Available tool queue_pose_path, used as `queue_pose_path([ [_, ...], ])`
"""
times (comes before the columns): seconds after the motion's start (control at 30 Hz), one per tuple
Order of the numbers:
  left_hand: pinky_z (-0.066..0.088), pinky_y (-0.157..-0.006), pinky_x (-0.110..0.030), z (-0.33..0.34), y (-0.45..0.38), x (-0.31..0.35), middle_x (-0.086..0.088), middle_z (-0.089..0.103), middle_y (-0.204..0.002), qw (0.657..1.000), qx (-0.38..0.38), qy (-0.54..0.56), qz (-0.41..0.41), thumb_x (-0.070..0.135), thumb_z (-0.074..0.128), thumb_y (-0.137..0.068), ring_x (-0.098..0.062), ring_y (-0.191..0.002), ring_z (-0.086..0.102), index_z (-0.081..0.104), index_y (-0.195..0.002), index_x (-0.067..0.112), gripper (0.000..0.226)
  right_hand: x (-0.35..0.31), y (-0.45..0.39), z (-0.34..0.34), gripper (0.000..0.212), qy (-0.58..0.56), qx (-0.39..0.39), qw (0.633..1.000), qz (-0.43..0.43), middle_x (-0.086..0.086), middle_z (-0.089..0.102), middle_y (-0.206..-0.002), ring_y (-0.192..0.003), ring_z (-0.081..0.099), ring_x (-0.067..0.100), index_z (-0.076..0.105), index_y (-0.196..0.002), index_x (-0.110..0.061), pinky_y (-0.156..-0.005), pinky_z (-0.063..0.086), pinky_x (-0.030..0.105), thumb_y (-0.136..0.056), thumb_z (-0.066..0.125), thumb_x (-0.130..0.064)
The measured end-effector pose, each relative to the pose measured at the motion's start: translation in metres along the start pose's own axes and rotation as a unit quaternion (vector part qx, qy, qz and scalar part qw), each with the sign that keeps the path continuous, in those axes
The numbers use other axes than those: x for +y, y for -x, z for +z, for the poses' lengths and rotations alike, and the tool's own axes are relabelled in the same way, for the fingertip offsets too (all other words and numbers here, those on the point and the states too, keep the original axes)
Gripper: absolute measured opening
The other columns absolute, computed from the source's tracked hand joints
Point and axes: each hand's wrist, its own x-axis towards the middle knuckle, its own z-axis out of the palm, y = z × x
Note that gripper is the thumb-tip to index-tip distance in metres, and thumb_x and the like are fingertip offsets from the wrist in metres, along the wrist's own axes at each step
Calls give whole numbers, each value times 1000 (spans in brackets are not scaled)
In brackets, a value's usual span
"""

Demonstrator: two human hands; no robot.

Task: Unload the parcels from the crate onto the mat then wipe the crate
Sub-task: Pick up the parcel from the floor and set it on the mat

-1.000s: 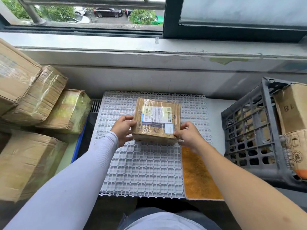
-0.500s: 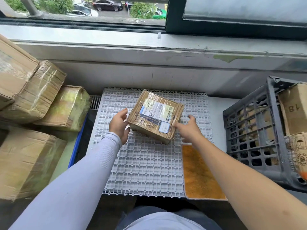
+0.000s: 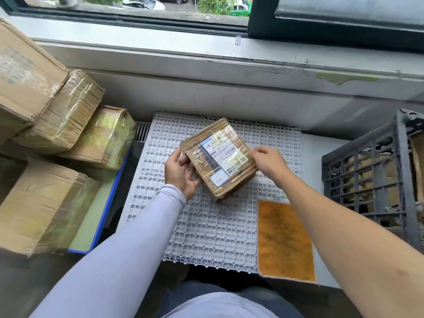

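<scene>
A small taped cardboard parcel (image 3: 219, 157) with a white label sits turned at an angle on the white plastic grid mat (image 3: 206, 226). My left hand (image 3: 180, 171) grips its left side, thumb on top and fingers under the edge. At the parcel's right edge, my right hand (image 3: 268, 160) touches it with loosely curled fingertips. The dark grey plastic crate (image 3: 367, 180) stands at the right with more cardboard parcels (image 3: 417, 166) inside, partly cut off by the frame edge.
An orange cloth (image 3: 284, 242) lies on the table beside the mat's right front corner. Several large taped boxes (image 3: 68, 115) are stacked at the left, beside a blue-edged tray (image 3: 105, 203). A window ledge (image 3: 229, 65) runs along the back.
The parcel has been rotated further clockwise on the mat and shifted slightly toward the back. My left hand now wraps its left side; my right hand has eased to its right edge.
</scene>
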Motion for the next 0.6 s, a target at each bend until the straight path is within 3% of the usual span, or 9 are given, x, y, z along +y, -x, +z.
queue_pose_path([
  [0.13, 47, -101, -63, 3, 6, 15, -1, 68, -125, 989, -2, -143, -32, 61, 55, -95, -33, -119, 59, 79, -94, 32, 37, -7, 5, 19, 32, -11, -30, 999, 6, -5, 68, -104, -92, 69, 17, 63, -126, -25, -82, 60, 39, -94, 62, -22],
  [0.23, 52, -98, -57, 3, 5, 30, -1, 67, -124, 986, -12, -161, -35, 63, 53, -96, -33, -117, 61, 83, -75, 36, 46, -13, 3, 34, 29, -18, -40, 999, 12, 0, 68, -101, -89, 71, 22, 60, -119, -25, -82, 62, 46, -93, 64, -14],
  [0.4, 53, -78, -34, -6, -15, 61, 5, 72, -113, 979, 17, -198, 47, 44, 53, -103, -18, -100, 67, 70, -107, 19, 31, -31, -8, 46, 15, -91, -8, 996, -2, -3, 67, -97, -85, 66, 18, 62, -109, -25, -83, 59, 40, -97, 68, -19],
  [0.47, 49, -81, -31, -10, -25, 76, 12, 76, -104, 967, 19, -243, 77, 38, 53, -103, -14, -99, 66, 73, -110, 23, 26, -46, -10, 57, 16, -116, -8, 993, -4, -5, 63, -93, -77, 62, 16, 58, -112, -24, -77, 56, 39, -99, 66, -17],
  [0.53, 45, -87, -37, -15, -34, 94, 18, 75, -112, 955, 10, -289, 67, 43, 54, -100, -11, -103, 66, 70, -125, 32, 32, -62, -13, 72, 18, -138, -13, 990, -5, -6, 62, -95, -76, 62, 18, 58, -117, -21, -77, 58, 43, -101, 65, -16],
  [0.6, 46, -95, -42, -22, -45, 113, 13, 73, -125, 952, -8, -299, 59, 46, 53, -100, -16, -112, 70, 63, -138, 34, 42, -77, -17, 90, 19, -148, -16, 989, -10, -2, 65, -105, -83, 64, 18, 59, -120, -18, -83, 59, 46, -102, 64, -18],
])
